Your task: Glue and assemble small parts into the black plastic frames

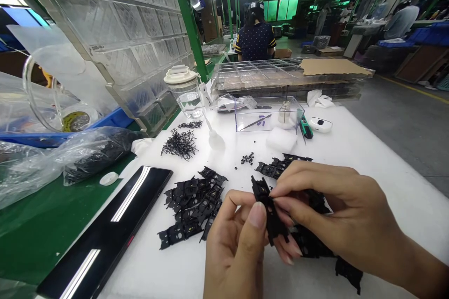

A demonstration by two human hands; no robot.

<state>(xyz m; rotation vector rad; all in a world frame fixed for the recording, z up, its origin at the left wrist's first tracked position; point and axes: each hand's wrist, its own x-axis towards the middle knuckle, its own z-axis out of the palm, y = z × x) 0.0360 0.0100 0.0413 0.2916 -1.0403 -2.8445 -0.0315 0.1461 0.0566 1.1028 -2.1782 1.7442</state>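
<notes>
My left hand [235,247] and my right hand [336,210] meet low in the middle of the view, both pinching one flat black plastic part [267,205] held upright above the white table [368,159]. The left thumb presses its side; the right fingertips grip its upper edge. A heap of the same black parts [192,203] lies just left of my hands. More of them [280,164] lie behind and under my right hand. A pile of thin black wire clips [180,144] and a few tiny black pieces [247,159] lie farther back.
A glossy black panel [105,238] lies at the left on green matting. A clear box [268,114], a lidded jar [185,91], a bag of black parts [91,149], stacked clear trays [273,77] and a leaning tray [122,32] stand behind. A person in a dotted shirt [255,39] sits beyond.
</notes>
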